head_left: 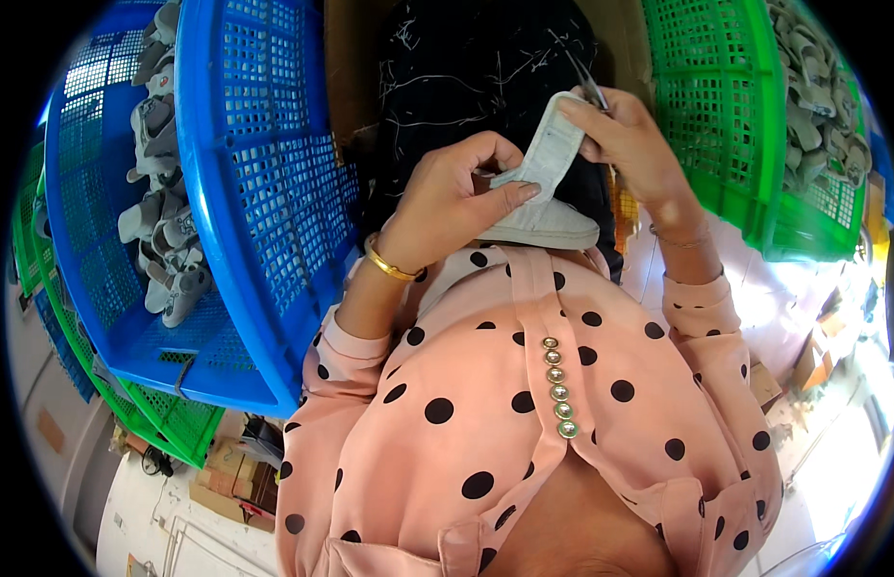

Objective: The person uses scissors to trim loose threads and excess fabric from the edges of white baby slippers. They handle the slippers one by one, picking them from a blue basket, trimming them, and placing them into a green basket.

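Above my lap I hold a small white shoe [548,229], its sole toward my body and a pale strap-like flap [554,144] pulled up from it. My left hand [456,197], with a gold bangle on the wrist, pinches the base of the flap between thumb and fingers. The upper end of that flap is between the thumb and fingers of my right hand [628,139]. The same hand also keeps a pair of scissors [588,79], blades pointing up and away; their handles are mostly hidden in the palm.
Close on my left stands a blue plastic crate [201,192] with several grey-white shoes [168,231] inside. A green crate [721,106] at my right has many grey shoe pieces [817,106] beyond its wall. Loose white threads lie on my dark trousers [447,96]. Cardboard boxes [235,481] sit lower left.
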`<state>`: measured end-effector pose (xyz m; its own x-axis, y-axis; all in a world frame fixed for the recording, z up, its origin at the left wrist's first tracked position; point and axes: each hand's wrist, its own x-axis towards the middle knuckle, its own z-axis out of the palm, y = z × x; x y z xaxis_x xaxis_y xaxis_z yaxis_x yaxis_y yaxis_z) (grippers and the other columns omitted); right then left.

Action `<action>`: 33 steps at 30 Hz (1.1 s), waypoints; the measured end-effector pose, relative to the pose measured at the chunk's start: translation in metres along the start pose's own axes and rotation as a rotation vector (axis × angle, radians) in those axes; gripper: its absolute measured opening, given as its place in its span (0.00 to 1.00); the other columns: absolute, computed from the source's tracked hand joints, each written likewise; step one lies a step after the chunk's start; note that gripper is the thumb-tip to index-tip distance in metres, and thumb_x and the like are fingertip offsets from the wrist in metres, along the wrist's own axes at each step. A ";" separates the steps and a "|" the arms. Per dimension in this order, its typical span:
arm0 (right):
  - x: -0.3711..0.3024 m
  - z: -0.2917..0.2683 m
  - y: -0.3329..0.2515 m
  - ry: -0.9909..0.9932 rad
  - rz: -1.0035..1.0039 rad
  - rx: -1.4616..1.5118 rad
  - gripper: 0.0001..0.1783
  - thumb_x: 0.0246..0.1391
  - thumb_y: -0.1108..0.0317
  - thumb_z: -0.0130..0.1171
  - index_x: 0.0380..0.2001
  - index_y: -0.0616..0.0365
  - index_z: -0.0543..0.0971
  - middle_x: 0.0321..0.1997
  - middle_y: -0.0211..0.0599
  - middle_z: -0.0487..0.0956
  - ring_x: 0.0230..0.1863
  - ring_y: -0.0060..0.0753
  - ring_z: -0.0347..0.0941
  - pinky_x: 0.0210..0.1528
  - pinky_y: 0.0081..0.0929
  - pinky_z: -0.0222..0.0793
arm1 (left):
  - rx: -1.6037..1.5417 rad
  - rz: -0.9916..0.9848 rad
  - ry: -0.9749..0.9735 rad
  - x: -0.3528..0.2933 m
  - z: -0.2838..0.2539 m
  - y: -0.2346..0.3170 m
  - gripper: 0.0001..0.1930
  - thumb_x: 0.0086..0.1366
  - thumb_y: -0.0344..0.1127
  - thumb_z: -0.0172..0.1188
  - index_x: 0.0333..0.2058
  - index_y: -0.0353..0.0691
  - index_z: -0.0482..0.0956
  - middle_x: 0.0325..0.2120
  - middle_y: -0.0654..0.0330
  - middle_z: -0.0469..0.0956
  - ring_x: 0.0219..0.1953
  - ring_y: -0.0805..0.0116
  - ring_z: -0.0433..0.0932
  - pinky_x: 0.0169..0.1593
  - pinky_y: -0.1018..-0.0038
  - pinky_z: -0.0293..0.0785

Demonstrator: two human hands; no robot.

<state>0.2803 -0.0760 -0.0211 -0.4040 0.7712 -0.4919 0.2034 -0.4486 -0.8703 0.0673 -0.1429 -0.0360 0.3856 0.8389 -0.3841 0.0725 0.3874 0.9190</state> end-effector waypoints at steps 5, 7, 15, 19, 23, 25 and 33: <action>0.012 0.008 0.040 0.082 0.069 0.229 0.15 0.63 0.56 0.56 0.31 0.56 0.78 0.21 0.20 0.70 0.21 0.09 0.60 0.23 0.10 0.53 | 0.253 0.404 0.366 0.006 0.023 -0.020 0.14 0.57 0.28 0.68 0.42 0.36 0.80 0.32 0.59 0.83 0.33 0.74 0.80 0.37 0.80 0.77; 0.012 0.013 0.036 0.147 0.056 0.268 0.15 0.63 0.55 0.56 0.32 0.56 0.77 0.21 0.21 0.71 0.21 0.09 0.62 0.23 0.09 0.56 | 0.562 0.559 0.388 0.013 0.019 -0.022 0.13 0.57 0.27 0.68 0.41 0.37 0.82 0.32 0.58 0.83 0.32 0.71 0.82 0.38 0.80 0.78; 0.013 0.002 0.053 0.182 0.048 0.217 0.16 0.64 0.54 0.55 0.32 0.57 0.76 0.18 0.25 0.71 0.19 0.15 0.64 0.24 0.15 0.64 | 0.345 0.332 0.481 0.027 0.031 -0.036 0.05 0.60 0.32 0.65 0.33 0.38 0.82 0.25 0.58 0.81 0.25 0.68 0.79 0.30 0.77 0.73; 0.004 -0.008 0.046 0.388 -0.356 -0.408 0.19 0.64 0.51 0.54 0.32 0.58 0.75 0.15 0.33 0.71 0.16 0.30 0.69 0.22 0.24 0.64 | -0.084 0.105 0.452 0.033 0.023 -0.045 0.09 0.64 0.34 0.63 0.32 0.32 0.80 0.22 0.63 0.79 0.24 0.80 0.73 0.30 0.81 0.69; -0.016 -0.010 0.032 0.268 -0.469 -1.093 0.24 0.59 0.45 0.56 0.27 0.57 0.72 0.17 0.39 0.74 0.19 0.43 0.73 0.19 0.31 0.65 | -0.262 0.043 0.379 0.035 0.016 -0.043 0.09 0.66 0.34 0.62 0.34 0.32 0.79 0.24 0.66 0.77 0.26 0.83 0.70 0.31 0.85 0.67; -0.017 -0.004 0.036 0.236 -0.489 -1.226 0.25 0.57 0.43 0.56 0.22 0.55 0.70 0.14 0.36 0.72 0.16 0.40 0.72 0.17 0.31 0.64 | -0.294 0.012 0.334 0.035 0.013 -0.042 0.09 0.67 0.34 0.60 0.36 0.33 0.79 0.28 0.67 0.78 0.29 0.83 0.70 0.35 0.86 0.67; -0.003 0.010 0.029 0.181 -0.579 -1.415 0.25 0.55 0.44 0.58 0.19 0.54 0.70 0.12 0.33 0.70 0.15 0.36 0.72 0.18 0.29 0.64 | -0.452 -0.036 0.292 0.030 0.008 -0.039 0.10 0.68 0.36 0.60 0.38 0.33 0.79 0.28 0.69 0.76 0.28 0.86 0.68 0.32 0.88 0.65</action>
<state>0.2783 -0.0956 -0.0446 -0.6347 0.7728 0.0053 0.7571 0.6232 -0.1959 0.0834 -0.1352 -0.0824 0.1141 0.8685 -0.4824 -0.3474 0.4898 0.7996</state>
